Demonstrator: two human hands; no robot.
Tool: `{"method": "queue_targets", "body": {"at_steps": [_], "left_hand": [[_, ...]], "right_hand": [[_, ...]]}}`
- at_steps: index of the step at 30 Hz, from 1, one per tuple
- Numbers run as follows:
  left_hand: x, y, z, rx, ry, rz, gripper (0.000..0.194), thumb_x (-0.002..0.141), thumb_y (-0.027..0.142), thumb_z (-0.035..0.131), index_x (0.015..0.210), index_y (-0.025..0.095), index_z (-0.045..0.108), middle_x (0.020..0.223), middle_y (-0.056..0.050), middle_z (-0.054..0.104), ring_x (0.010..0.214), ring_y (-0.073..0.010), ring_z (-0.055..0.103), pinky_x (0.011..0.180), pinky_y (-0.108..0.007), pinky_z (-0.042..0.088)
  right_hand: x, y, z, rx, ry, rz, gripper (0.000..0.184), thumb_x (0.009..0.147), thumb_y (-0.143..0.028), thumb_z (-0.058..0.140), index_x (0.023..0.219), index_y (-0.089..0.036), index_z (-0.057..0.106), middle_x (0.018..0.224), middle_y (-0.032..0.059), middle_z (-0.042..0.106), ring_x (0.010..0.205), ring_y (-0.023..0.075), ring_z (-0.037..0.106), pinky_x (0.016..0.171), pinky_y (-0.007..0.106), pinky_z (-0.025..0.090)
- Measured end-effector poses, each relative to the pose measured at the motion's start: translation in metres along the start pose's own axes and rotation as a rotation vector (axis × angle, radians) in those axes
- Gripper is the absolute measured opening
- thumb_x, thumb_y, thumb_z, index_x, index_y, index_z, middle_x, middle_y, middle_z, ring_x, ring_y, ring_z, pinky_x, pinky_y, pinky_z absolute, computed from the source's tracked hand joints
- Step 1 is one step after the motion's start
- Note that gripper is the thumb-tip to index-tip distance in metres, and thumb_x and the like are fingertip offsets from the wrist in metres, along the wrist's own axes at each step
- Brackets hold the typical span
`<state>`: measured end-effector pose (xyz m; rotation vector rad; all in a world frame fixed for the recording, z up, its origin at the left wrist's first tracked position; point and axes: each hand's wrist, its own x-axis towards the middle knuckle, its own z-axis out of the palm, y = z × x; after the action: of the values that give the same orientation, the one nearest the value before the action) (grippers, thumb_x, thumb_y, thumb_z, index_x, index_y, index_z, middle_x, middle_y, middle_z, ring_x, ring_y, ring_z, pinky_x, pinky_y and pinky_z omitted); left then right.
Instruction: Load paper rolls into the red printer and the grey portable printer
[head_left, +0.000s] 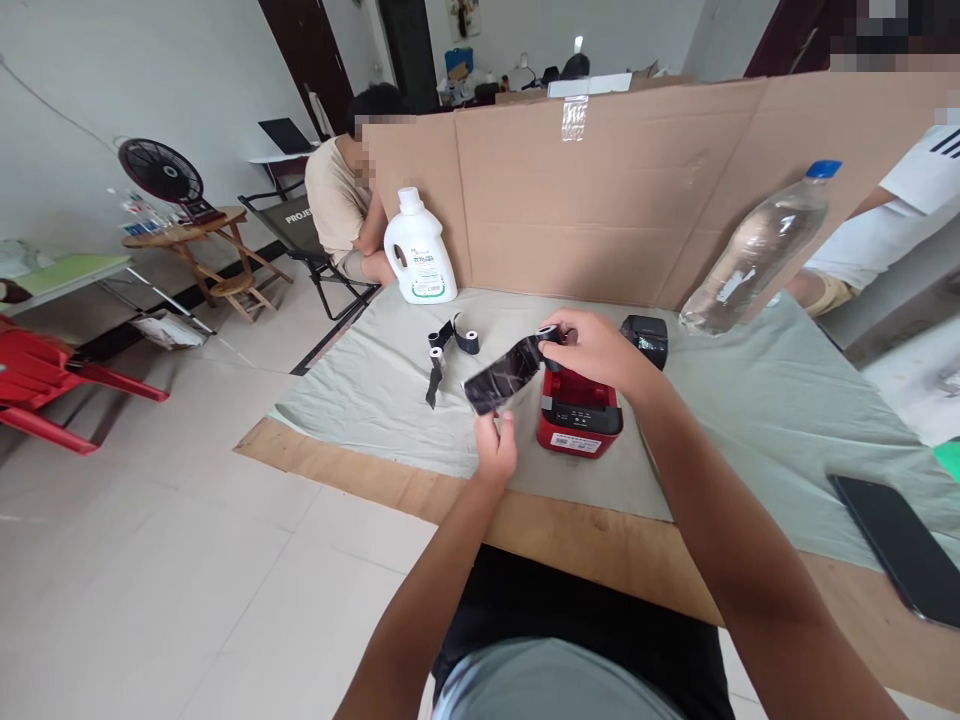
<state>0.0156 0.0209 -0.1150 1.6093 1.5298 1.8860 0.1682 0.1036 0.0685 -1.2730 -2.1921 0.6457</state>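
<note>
My right hand (589, 348) grips a small roll of black paper with a white core, above a red label printer. From the roll a glossy black paper strip (504, 378) runs down to the left. My left hand (496, 448) pinches the strip's lower end between thumb and fingers. Just below my right hand stands the red and black printer (581, 415), its top open on a red inside. Further left on the cloth lie several partly unrolled black paper rolls (466, 342). A shiny black object (646, 338) sits behind my right wrist, partly hidden; its kind is unclear.
A white detergent jug (424, 255) and a clear, blue-capped bottle (757, 260) stand before a cardboard partition (570, 220). A phone (900, 545) lies at the right table edge. One person (337, 195) sits behind at left; another's white sleeve (919, 170) shows at right.
</note>
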Motion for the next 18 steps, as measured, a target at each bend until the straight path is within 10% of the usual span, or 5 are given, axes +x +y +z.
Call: {"method": "queue_targets", "body": {"at_steps": [11, 18], "left_hand": [[0.025, -0.001, 0.004, -0.588, 0.264, -0.646, 0.015, 0.09, 0.031, 0.058, 0.081, 0.019, 0.058, 0.073, 0.001, 0.055, 0.066, -0.0108, 0.051, 0.066, -0.024, 0.042], [0.032, -0.007, -0.004, -0.736, 0.427, -0.797, 0.02, 0.085, 0.032, 0.061, 0.074, 0.02, 0.05, 0.057, 0.009, 0.03, 0.048, -0.0072, 0.028, 0.049, -0.022, 0.021]], "right_hand": [[0.075, 0.001, 0.08, 0.153, -0.146, 0.259, 0.032, 0.09, -0.027, 0.056, 0.118, -0.015, 0.064, 0.093, 0.0074, 0.075, 0.066, 0.0159, 0.07, 0.056, 0.024, 0.049], [0.084, -0.017, 0.133, -0.13, -0.19, 0.294, 0.018, 0.085, -0.012, 0.063, 0.1, -0.015, 0.07, 0.1, 0.0144, 0.075, 0.092, 0.0263, 0.072, 0.07, 0.028, 0.052]]}}
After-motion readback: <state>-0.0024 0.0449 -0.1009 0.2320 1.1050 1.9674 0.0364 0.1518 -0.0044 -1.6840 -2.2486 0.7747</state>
